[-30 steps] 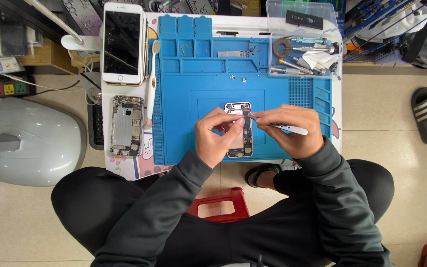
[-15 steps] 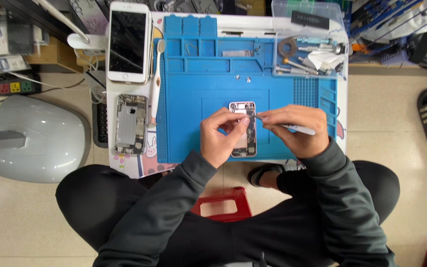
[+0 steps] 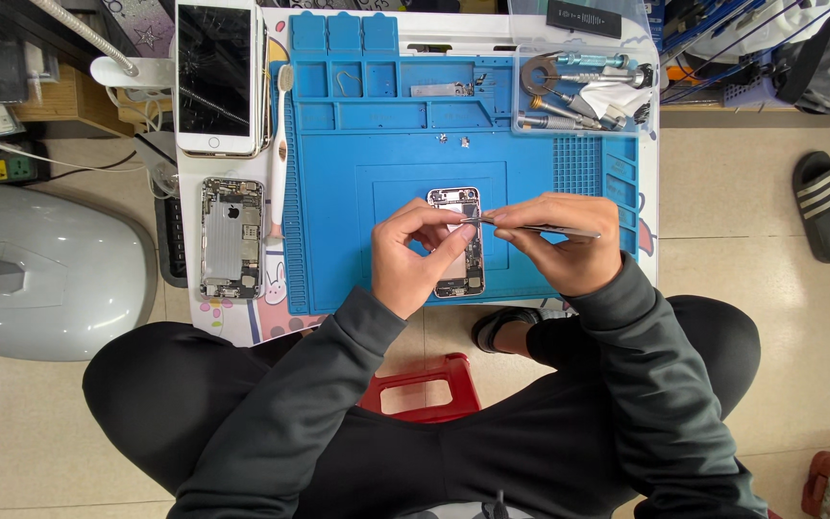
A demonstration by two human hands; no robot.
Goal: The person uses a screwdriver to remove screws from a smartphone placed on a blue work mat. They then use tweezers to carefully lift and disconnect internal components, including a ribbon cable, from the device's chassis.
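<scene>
On blue mat (image 3: 367, 192), mid-bench, my left hand (image 3: 418, 252) fingers pinch the opened phone (image 3: 459, 240); right hand (image 3: 557, 240) fingers grip tweezers (image 3: 530, 227), tips over phone's top. 2nd phone shell (image 3: 231, 237) lies left.

An opened phone (image 3: 460, 245), its inner parts showing, lies flat and lengthwise on the blue mat (image 3: 357, 192); thin metal tweezers (image 3: 535, 227) point at its upper part.
</scene>
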